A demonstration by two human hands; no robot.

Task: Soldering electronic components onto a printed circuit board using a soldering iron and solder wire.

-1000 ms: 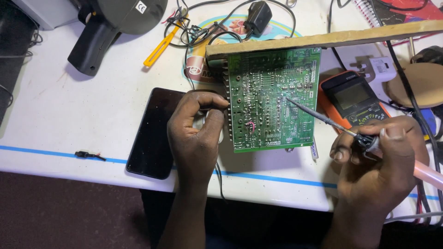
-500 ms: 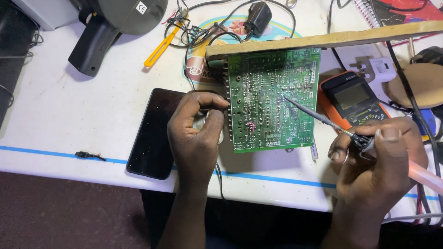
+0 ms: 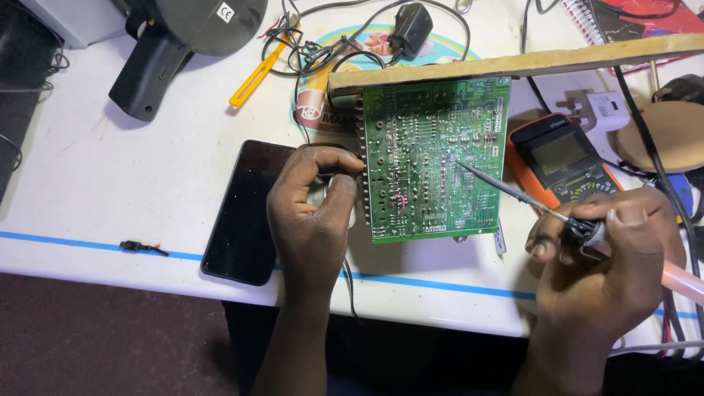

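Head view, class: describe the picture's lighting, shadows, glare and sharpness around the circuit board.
Head view: bright even light on the white table; soft shadows beneath the left hand and the green circuit board; the soldering iron in the right hand is sharp; mild sheen on the black phone; the lower edge falls dark.

Bare table [image 3: 110, 191] left; phone [image 3: 246, 213], multimeter [image 3: 565, 161] flank board [image 3: 433, 158].

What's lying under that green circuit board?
The white table shows around the green circuit board, and its right edge overlaps an orange multimeter. Whatever lies directly beneath the board is hidden.
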